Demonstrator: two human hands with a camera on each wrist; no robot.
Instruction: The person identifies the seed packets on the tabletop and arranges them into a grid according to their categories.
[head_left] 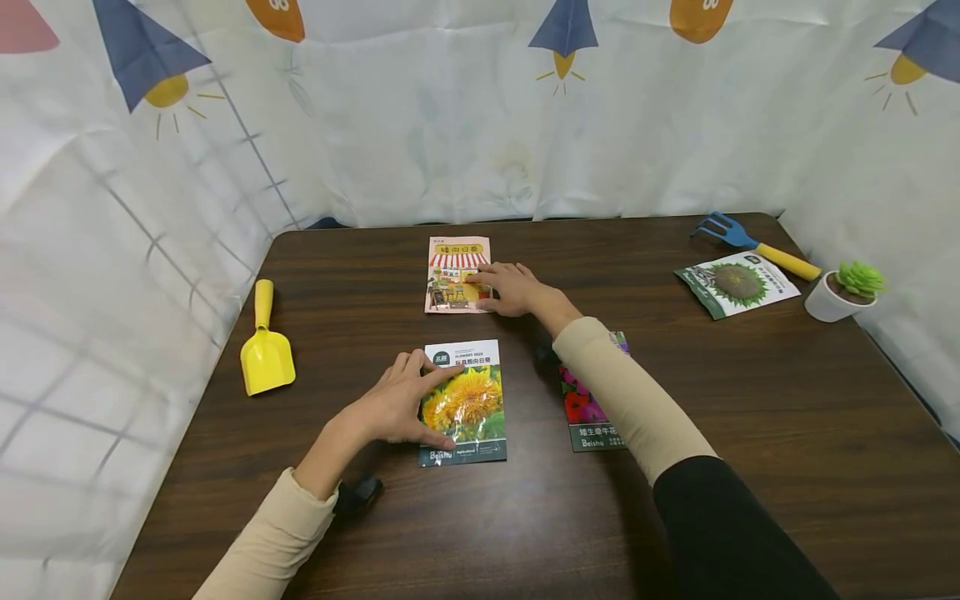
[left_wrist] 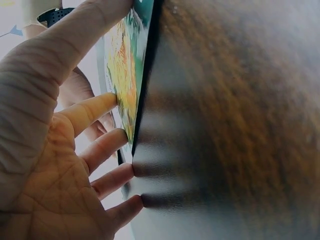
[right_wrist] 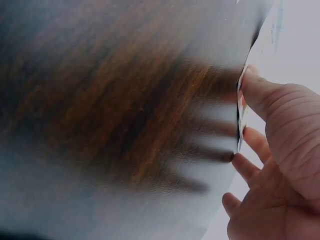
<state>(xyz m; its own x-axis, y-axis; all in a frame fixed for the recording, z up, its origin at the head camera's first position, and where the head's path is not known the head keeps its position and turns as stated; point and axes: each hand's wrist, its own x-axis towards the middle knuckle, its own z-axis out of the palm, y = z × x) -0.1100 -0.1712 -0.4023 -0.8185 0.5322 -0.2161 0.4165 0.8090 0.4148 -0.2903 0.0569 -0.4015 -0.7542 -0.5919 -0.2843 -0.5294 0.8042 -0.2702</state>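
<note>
Fingers (head_left: 408,367) of the left hand (head_left: 395,408) are being laid nearly straight and slightly spread on the near packet (head_left: 465,402), the sunflower one, with the thumb running along its lower left edge; in the left wrist view the fingertips (left_wrist: 107,102) are being pressed flat to the packet (left_wrist: 125,80) rather than curled round it, so nothing is being gripped; the right hand (head_left: 513,287) is being stretched forward to the far packet (head_left: 456,273), the pink one, with its fingers extended and close together over the packet's lower right corner, and the right wrist view shows the thumb (right_wrist: 260,92) being set against the packet's edge (right_wrist: 241,120), though whether that edge is being pinched cannot be told; both packets are lying flat on the table (head_left: 750,400), the far one straight beyond the near one and apart from it; a third packet (head_left: 588,417) is being half covered by the right forearm; as a judgement, the step is best being done with light, even pressure from flat fingers, so that each packet is being slid without buckling, and with the right forearm being kept lifted clear of the packet beneath it so that it is not being dragged along.
</note>
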